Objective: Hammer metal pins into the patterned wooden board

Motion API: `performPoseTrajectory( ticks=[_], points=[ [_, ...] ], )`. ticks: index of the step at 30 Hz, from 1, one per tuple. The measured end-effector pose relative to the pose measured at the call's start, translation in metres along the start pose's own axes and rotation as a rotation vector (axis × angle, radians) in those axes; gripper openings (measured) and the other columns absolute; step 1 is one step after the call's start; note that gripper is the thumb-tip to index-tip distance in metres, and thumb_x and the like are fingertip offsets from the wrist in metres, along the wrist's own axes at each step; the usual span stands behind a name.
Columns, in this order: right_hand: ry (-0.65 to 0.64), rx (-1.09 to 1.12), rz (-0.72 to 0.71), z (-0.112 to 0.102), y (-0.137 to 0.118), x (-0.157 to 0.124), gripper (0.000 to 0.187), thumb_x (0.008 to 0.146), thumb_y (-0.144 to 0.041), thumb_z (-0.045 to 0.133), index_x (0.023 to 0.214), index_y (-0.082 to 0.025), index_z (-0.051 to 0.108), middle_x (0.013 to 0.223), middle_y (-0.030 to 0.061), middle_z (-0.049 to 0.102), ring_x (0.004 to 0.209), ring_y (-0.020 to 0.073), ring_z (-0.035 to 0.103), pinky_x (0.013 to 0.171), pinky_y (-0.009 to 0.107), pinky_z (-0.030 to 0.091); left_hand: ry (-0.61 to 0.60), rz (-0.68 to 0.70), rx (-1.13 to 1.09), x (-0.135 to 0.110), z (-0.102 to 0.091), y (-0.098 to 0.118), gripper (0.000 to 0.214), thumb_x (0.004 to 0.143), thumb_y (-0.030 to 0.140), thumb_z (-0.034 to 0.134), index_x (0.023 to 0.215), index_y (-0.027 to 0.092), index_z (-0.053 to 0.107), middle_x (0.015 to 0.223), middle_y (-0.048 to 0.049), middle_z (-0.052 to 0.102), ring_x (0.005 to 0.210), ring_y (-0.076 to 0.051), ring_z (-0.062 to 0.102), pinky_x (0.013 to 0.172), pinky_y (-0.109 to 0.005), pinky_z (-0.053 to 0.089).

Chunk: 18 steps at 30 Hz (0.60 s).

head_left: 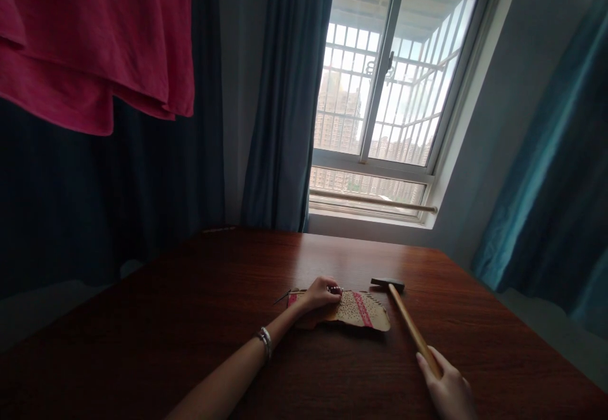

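My right hand (449, 385) is wrapped round the lower end of the wooden handle of a hammer (409, 324). The hammer's dark metal head is at or just above the tabletop, to the right of a tan, irregular flat piece (351, 311). Many small dark dots or holes and pinkish-red bands mark this piece, and its material is unclear. My left hand (323, 293) rests over its left part with the fingers closed. A small dark bit with white spots shows at those fingertips, too small to name. A silver bracelet circles my left wrist.
Everything lies on a glossy reddish-brown table (237, 274). Beyond its far edge are a barred window (380, 90) and blue curtains (285, 103). A pink cloth (95, 40) hangs at upper left. A thin dark item (281, 298) pokes out left of the tan piece.
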State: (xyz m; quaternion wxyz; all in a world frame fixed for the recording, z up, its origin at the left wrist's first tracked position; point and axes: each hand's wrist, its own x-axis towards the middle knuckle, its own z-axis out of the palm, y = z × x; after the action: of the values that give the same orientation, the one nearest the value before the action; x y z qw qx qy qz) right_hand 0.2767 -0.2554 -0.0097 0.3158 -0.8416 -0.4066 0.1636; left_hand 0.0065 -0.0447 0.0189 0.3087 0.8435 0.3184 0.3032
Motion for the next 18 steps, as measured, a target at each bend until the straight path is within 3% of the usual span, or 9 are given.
performPoseTrajectory(
  ticks=[6,11,14,18],
  points=[
    [-0.001,-0.143,-0.017,-0.002,-0.004,-0.005,0.052,0.075,-0.052,0.038,0.115,-0.024,0.055,0.092,0.0109,0.068,0.085,0.0304,0.062,0.07,0.036,0.045,0.082,0.001,-0.149,-0.001,-0.001,0.003,0.039,0.067,0.038,0.062,0.096,0.013,0.065,0.083,-0.0049,0.064,0.074,-0.014,0.056,0.066,-0.021,0.042],
    [0.099,-0.273,-0.082,0.001,-0.009,-0.018,0.047,0.08,-0.048,0.029,0.114,-0.027,0.054,0.098,0.0096,0.06,0.075,0.0251,0.062,0.066,0.036,0.044,0.281,-0.085,-0.291,0.006,-0.014,0.008,0.042,0.081,0.042,0.039,0.095,0.011,0.064,0.082,-0.0076,0.063,0.076,-0.015,0.056,0.064,-0.023,0.044],
    [0.181,-0.348,-0.152,0.006,-0.002,-0.016,0.044,0.08,-0.045,0.033,0.111,-0.024,0.056,0.094,0.0098,0.057,0.081,0.0259,0.059,0.074,0.037,0.043,0.328,-0.163,-0.263,0.018,-0.047,0.009,0.039,0.078,0.039,0.04,0.087,0.009,0.064,0.08,-0.008,0.064,0.07,-0.014,0.056,0.055,-0.02,0.042],
    [0.21,-0.357,-0.203,0.012,0.011,-0.006,0.044,0.079,-0.042,0.038,0.111,-0.019,0.057,0.089,0.01,0.057,0.084,0.027,0.055,0.084,0.038,0.038,0.045,-0.228,-0.062,0.021,-0.115,0.005,0.03,0.068,0.035,0.053,0.072,0.009,0.065,0.066,-0.0054,0.063,0.058,-0.012,0.055,0.049,-0.019,0.039]
  ],
)
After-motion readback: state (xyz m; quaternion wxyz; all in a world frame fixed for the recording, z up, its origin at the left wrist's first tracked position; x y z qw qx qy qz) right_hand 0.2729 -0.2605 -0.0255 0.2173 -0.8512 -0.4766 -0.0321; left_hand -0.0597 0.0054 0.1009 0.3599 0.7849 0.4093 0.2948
